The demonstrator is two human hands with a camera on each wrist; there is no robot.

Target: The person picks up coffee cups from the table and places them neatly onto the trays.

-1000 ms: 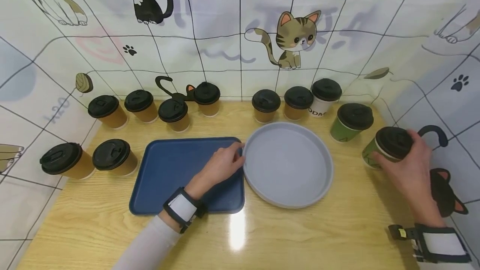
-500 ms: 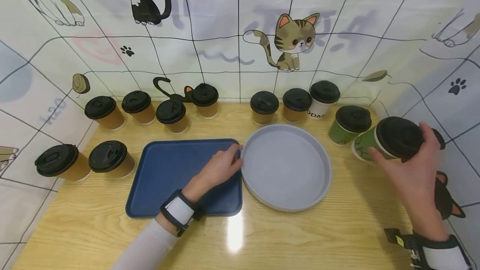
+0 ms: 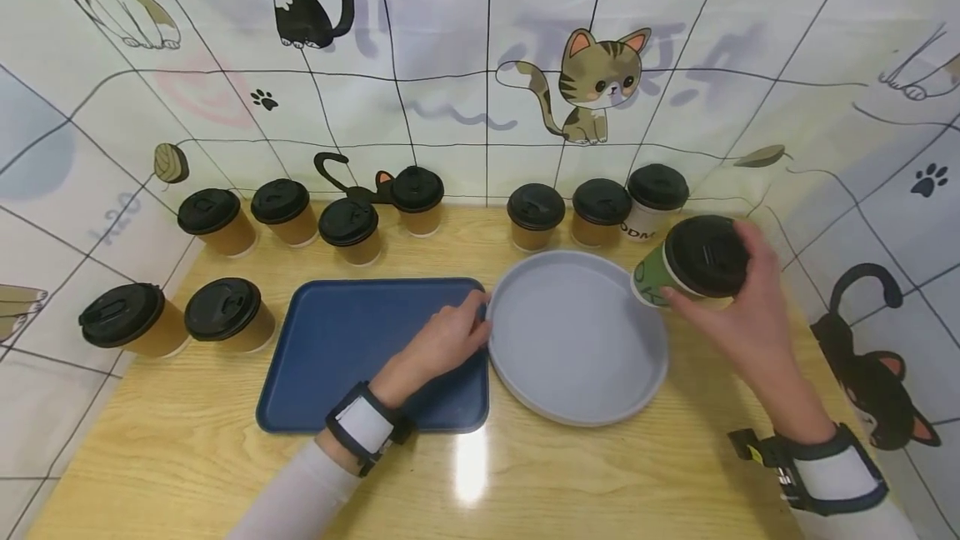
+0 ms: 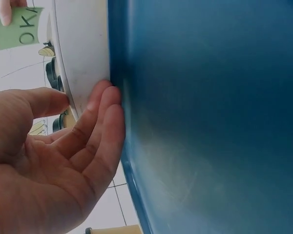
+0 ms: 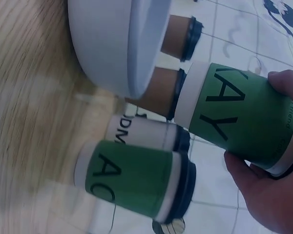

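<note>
My right hand (image 3: 738,336) holds a green paper cup (image 5: 234,114) with a black lid by its sides. The cup is tilted, lifted above the right rim of the grey round tray (image 3: 577,340). My left hand (image 3: 442,336) is at that tray's left side; in the left wrist view the thumb (image 4: 53,101) is at its upper rim and the fingertips are lower on its outer wall. Under the left wrist lies a blue rectangular tray (image 3: 337,357). A second green cup (image 5: 132,178) stands on the table, hidden behind the held cup in the head view.
Several brown cups with black lids stand at the left, such as a front one (image 3: 232,315). Two brown cups (image 3: 534,219) and a white cup (image 3: 654,202) stand behind the round tray. Cat-printed cloth (image 3: 435,48) surrounds the wooden table (image 3: 570,482) at the back and sides.
My right hand has lifted the green cup off the table at the right and carried it left to the round tray's edge. The left hand has stayed in place.
</note>
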